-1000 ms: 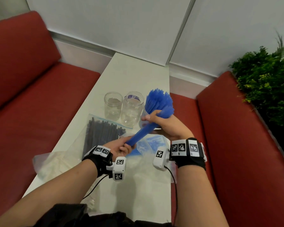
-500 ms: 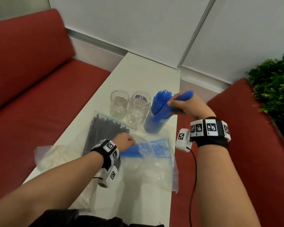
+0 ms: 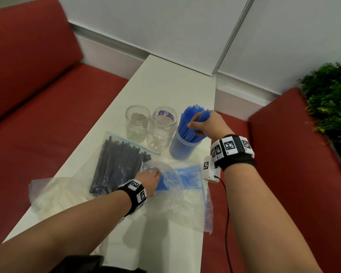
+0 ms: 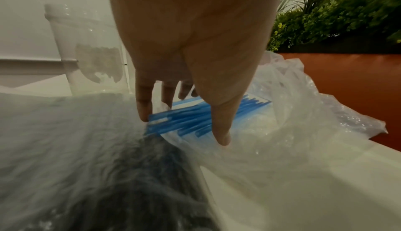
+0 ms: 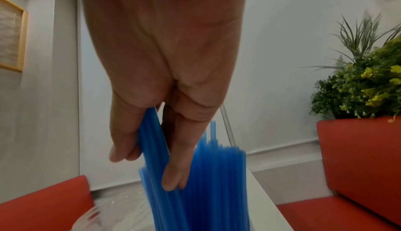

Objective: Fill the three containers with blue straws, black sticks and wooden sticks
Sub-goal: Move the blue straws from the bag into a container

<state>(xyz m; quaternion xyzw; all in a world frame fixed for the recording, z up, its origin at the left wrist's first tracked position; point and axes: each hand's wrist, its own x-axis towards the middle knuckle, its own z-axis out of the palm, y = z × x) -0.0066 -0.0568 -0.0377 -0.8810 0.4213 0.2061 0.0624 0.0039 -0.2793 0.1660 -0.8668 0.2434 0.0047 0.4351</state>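
You're looking at a narrow white bench (image 3: 165, 83) running away from you between red seats. Toward its far half three clear containers stand in a row: two empty ones (image 3: 137, 123) (image 3: 161, 131) and, by the right edge, one packed with blue straws (image 3: 182, 146). Nearer you lie plastic bags: black sticks (image 3: 116, 164) toward the left edge, more blue straws (image 3: 187, 177) by the right edge, and a pale bag (image 3: 53, 194) at the left edge.

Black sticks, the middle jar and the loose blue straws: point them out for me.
Black sticks (image 3: 116, 164): head view, middle of the bundle in its bag.
Middle jar (image 3: 160, 133): head view, its clear wall.
Loose blue straws (image 4: 184, 119): left wrist view, mid-length, between the fingers.
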